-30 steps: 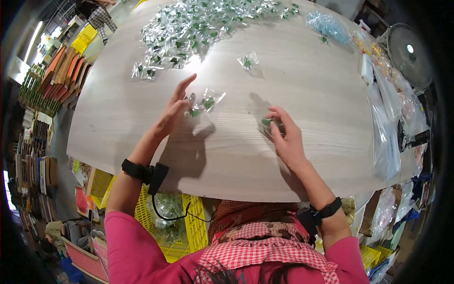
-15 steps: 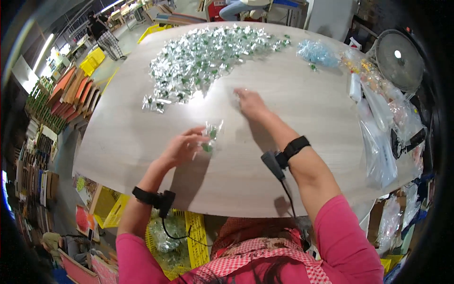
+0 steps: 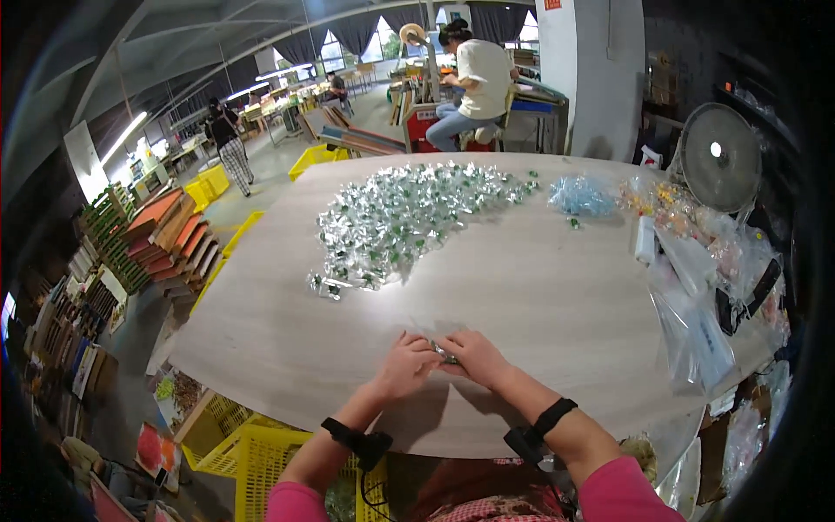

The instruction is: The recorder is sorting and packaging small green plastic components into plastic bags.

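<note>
Over the near middle of the table, my left hand and my right hand meet, fingers bent and closed. Between their fingertips shows a small clear plastic packet with a bit of green, mostly covered by the fingers. Both hands appear to grip it. Beyond them spreads a wide heap of shiny clear packets with green pieces inside. A few packets lie at its near left end.
A light wooden table carries a blue packet heap, clear plastic bags and a round fan at right. Yellow crates stand below the near left edge. A seated person works beyond the table.
My hands have come together near the table's front; the right came back from beside the heap. The packet at my left hand is now between both. The view has tilted up.
</note>
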Motion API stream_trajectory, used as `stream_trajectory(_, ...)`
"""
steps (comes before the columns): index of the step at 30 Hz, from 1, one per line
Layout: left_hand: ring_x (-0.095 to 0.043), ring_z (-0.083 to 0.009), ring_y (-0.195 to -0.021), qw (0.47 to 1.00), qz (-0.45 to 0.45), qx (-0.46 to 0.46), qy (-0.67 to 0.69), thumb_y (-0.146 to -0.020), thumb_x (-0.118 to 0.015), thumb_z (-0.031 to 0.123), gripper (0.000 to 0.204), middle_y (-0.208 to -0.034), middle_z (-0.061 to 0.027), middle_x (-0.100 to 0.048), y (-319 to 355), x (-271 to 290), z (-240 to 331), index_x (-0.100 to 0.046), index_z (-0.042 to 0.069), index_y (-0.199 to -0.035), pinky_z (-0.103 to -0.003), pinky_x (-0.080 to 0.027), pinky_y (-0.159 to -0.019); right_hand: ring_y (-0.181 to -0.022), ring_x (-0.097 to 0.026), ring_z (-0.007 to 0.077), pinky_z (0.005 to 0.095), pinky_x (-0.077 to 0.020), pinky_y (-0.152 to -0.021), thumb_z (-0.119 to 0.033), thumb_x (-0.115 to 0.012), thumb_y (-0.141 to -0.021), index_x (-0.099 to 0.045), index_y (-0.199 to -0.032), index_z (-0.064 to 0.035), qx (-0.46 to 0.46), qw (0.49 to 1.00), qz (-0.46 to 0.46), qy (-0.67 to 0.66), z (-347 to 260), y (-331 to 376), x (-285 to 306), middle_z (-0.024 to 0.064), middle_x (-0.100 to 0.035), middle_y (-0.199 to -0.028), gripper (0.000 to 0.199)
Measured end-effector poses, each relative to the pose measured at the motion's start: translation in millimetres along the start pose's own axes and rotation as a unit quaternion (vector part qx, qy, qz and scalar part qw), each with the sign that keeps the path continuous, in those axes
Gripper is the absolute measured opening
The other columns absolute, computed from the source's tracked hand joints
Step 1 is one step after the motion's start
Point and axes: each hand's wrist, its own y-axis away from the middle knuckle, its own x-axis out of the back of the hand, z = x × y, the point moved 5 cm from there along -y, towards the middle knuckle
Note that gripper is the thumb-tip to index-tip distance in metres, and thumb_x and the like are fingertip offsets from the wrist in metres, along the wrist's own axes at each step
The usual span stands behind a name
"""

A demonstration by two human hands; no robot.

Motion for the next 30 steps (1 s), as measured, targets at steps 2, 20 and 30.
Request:
stream_trajectory(2, -0.057, -0.0246, -0.104, 1.0, -0.003, -0.003, 0.013, -0.081, -0.068, 0.016, 0.012, -0.094, -0.0031, -0.064, 0.3, 0.5, 10.0, -0.071, 0.013, -0.093, -0.056, -0.029, -0.107, -0.087, -0.058, 0.0323, 0.0423, -0.0477, -0.076, -0.024, -0.074, -0.076, -0.06, -0.114, -0.0102, -0.009, 1.0, -0.02, -0.007, 2.7, 10.4, 0.5, 0.0116, -0.06, -0.095, 0.043)
stream_trajectory(20, -0.062, -0.0272, -0.09, 0.999, -0.019, -0.032, 0.039, -0.077, -0.066, 0.001, 0.007, -0.088, -0.0098, -0.068, 42.0, 12.2, 120.1, -0.067, 0.004, -0.083, -0.039, -0.047, -0.087, -0.076, -0.06, 0.0283, 0.036, -0.0486, -0.065, -0.011, -0.076, -0.071, -0.066, -0.1, -0.0043, -0.256, 0.964, 0.073, 0.006, -100.7, 215.1, 218.7, 0.011, -0.06, -0.087, 0.032)
stream_trajectory(30, -0.061, -0.0303, -0.085, 0.983, 0.161, 0.092, 0.008, -0.083, -0.063, 0.007, 0.007, -0.088, -0.0119, -0.066, 70.0, -12.8, 99.8, -0.066, 0.001, -0.083, -0.037, -0.048, -0.078, -0.126, -0.045, 0.0386, 0.0441, -0.0377, -0.105, -0.051, -0.07, -0.078, -0.048, -0.136, -0.0092, -0.516, 0.825, -0.23, 0.018, -117.4, 404.0, 193.8, 0.0221, -0.049, -0.135, 0.075)
